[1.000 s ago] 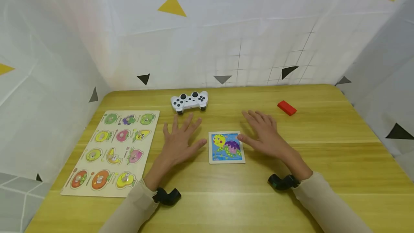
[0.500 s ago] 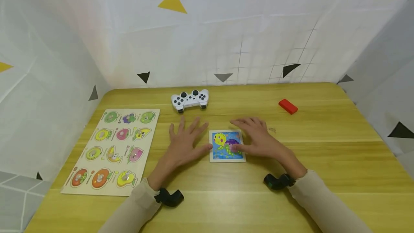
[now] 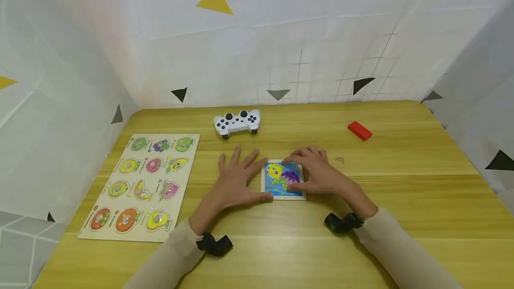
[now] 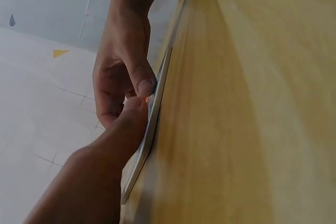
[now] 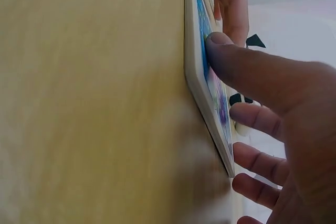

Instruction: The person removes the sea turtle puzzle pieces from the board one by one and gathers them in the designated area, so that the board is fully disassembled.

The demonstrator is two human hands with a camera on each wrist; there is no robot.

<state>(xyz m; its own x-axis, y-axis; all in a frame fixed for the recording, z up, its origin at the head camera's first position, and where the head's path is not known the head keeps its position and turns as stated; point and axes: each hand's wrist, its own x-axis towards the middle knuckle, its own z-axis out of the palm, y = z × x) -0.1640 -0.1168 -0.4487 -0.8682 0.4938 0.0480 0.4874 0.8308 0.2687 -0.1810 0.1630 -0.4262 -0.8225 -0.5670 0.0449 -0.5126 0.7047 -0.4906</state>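
Note:
A small square turtle puzzle (image 3: pixel 274 186) in a pale wooden frame lies flat on the table between my hands. My left hand (image 3: pixel 234 184) has its fingers spread at the puzzle's left side, the index fingertip by the upper left corner and the thumb on the lower left corner. From the right, my right hand (image 3: pixel 317 175) reaches over the picture. Its thumb (image 5: pixel 223 56) rests on the printed face, while the index fingertip is at the top edge. In the left wrist view, the puzzle's frame (image 4: pixel 152 140) runs beneath both thumbs.
At the left lies a wooden fruit puzzle board (image 3: pixel 150 206) with knobbed pieces. A white game controller (image 3: pixel 237 122) sits near the back edge, and a red block (image 3: pixel 359 130) lies at the back right. White cloth (image 3: pixel 257 48) hangs behind the table (image 3: pixel 289 253).
Both hands have closed in on the turtle puzzle. My left thumb and index finger have come to its left corners; my right hand has moved left over its face.

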